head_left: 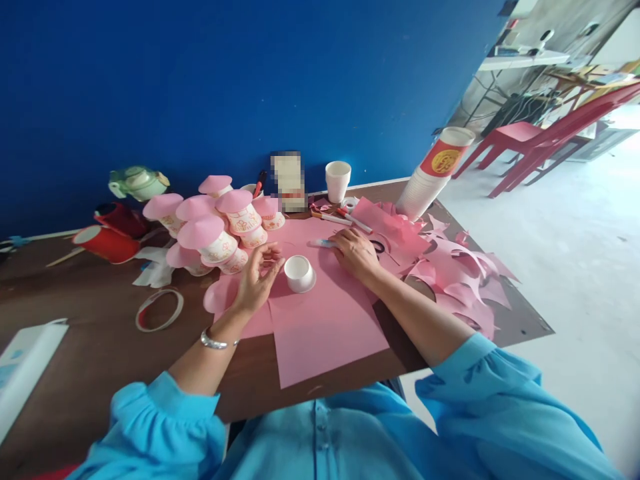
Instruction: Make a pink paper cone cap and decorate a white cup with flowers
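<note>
A white paper cup (299, 275) stands mouth up on pink paper (330, 340) in front of me. Just left of the cup is my left hand (261, 275), its fingers loosely bent and apart, with nothing visible in them. My right hand (356, 253) lies palm down beyond the cup and to its right. Its fingers close over one end of a slim white and light-blue tube (321, 243); the fingertips are partly hidden. Black-handled scissors (379, 248) lie beside that hand, partly under paper.
Decorated cups with pink cone tops (201, 232) cluster at left. Tape rolls (160, 311) and red cups (106, 243) lie farther left. Pink scraps (463, 280) and a tall cup stack (425, 183) are at right. Another white cup (338, 181) stands near the blue wall (240, 80).
</note>
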The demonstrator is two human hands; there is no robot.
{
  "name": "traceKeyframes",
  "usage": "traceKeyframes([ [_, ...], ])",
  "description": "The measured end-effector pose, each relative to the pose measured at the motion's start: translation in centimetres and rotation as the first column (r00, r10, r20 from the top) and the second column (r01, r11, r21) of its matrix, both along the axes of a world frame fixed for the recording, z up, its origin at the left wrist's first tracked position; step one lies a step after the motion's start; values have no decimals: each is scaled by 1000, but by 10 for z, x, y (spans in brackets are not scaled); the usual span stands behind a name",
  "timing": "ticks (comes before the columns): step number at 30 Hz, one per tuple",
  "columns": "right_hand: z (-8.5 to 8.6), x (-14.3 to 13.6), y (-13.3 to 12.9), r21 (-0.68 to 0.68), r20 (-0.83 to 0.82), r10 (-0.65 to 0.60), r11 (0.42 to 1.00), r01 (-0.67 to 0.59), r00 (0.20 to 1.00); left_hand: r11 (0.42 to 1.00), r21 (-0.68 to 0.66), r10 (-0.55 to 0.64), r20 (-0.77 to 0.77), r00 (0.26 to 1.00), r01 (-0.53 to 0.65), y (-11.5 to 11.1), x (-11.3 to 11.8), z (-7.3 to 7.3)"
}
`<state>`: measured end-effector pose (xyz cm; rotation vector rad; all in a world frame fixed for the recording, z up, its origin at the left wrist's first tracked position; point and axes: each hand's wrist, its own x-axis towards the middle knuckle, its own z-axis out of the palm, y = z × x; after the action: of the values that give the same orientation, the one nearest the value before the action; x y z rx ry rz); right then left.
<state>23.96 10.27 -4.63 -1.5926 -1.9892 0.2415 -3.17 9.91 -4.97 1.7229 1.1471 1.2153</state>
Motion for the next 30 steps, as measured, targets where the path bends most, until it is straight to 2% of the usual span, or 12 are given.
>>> traceKeyframes([
  [5,11,11,5,8,173,-134,991,135,976,1000,-16,-16,-13,1000,16,3,-2,-3],
  [9,13,24,11,2,258,-227,972,235,939,1000,-23,-4,-4,1000,4,5,-4,-5],
  [16,8,36,18,-8,278,-345,933,361,897,999,-48,25,1,1000,-25,4,-2,-2],
  [20,9,42,19,-7,168,-381,922,387,909,999,-28,38,-3,999,-38,3,-2,-2],
  [23,16,47,18,15,29,-353,935,353,935,999,-35,35,24,999,-34,3,-2,-4],
  [26,20,44,15,56,-201,-241,965,257,949,999,-26,41,53,998,-40,2,-2,-4],
  [30,14,22,8,37,-479,-14,999,36,878,999,8,44,60,997,-44,0,0,-1],
])
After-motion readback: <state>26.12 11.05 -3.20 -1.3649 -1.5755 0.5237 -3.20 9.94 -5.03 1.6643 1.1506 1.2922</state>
